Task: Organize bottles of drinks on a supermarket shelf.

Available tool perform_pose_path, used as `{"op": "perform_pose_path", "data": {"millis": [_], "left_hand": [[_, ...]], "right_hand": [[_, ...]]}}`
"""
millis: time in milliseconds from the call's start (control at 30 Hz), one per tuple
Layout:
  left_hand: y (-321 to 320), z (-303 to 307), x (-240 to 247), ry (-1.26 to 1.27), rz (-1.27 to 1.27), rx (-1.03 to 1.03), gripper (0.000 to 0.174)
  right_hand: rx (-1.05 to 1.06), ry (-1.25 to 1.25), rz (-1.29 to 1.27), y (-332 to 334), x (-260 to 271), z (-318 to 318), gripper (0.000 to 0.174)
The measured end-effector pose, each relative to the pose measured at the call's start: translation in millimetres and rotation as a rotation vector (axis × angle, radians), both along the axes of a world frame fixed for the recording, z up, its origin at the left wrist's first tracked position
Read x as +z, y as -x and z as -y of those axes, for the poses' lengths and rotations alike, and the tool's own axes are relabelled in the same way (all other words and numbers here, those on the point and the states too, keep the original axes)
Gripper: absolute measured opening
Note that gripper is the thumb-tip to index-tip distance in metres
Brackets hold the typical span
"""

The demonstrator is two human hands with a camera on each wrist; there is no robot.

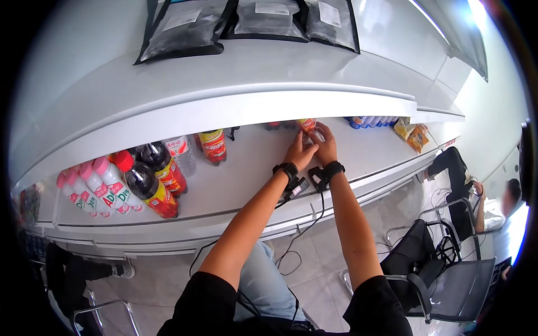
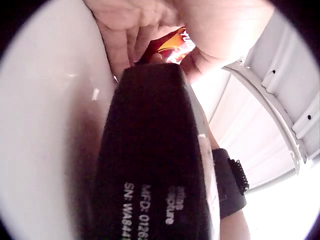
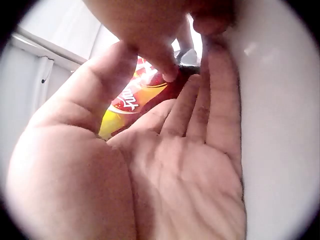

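Both hands meet at a bottle with a red and yellow label [image 1: 306, 124], partly hidden by the shelf edge above. The left hand [image 1: 300, 153] grips it from the left; in the left wrist view, a strip of the bottle's label [image 2: 175, 46] shows between the fingers. From the right, the right hand [image 1: 327, 147] holds it, thumb on one side and long fingers on the other. In the right wrist view, the label [image 3: 131, 97] appears slanted beyond the palm, with a fingertip of the other hand against it. Much of the bottle is covered by the hands.
Cola bottles [image 1: 147, 187], a clear bottle [image 1: 182, 154] and pink-capped bottles [image 1: 103, 187] stand left on the white counter [image 1: 246, 179]. A red-labelled bottle [image 1: 213, 147] is nearer. Blue-white cans [image 1: 372, 121] and snack packets [image 1: 417, 138] lie right. An overhanging shelf [image 1: 252, 106] runs above.
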State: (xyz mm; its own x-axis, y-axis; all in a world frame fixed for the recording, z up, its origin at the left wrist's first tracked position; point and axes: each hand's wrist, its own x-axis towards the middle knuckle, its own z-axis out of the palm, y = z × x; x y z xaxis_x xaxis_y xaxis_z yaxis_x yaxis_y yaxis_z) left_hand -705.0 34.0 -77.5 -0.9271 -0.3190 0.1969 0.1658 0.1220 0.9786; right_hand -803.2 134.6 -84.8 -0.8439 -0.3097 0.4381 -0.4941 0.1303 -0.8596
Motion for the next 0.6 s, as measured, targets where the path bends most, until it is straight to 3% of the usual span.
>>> {"op": "perform_pose_path", "data": {"millis": [133,233,333,500,600], "left_hand": [[10.7,3.0,-9.8,0.029,0.017,0.015,0.085],[11.8,-0.5,-12.0,0.26,-0.113,0.174,0.083],[16.9,1.8,-16.0,-0.032,-0.146,0.007,0.084],[33.8,8.2,-35.0,0.171,-0.047,0.069,0.081],[38.2,9.0,-38.4,0.16,-0.067,0.072,0.081]], "right_hand": [[-0.036,-0.01,0.052,-4.6,1.0,0.5,0.051],[-0.088,-0.105,0.038,-15.0,11.2,-1.6,0.049],[-0.108,-0.136,-0.01,-9.8,7.9,-0.7,0.049],[-0.144,-0.123,0.032,-8.2,6.1,1.8,0.051],[-0.15,-0.105,0.055,-10.3,7.1,2.1,0.052]]}}
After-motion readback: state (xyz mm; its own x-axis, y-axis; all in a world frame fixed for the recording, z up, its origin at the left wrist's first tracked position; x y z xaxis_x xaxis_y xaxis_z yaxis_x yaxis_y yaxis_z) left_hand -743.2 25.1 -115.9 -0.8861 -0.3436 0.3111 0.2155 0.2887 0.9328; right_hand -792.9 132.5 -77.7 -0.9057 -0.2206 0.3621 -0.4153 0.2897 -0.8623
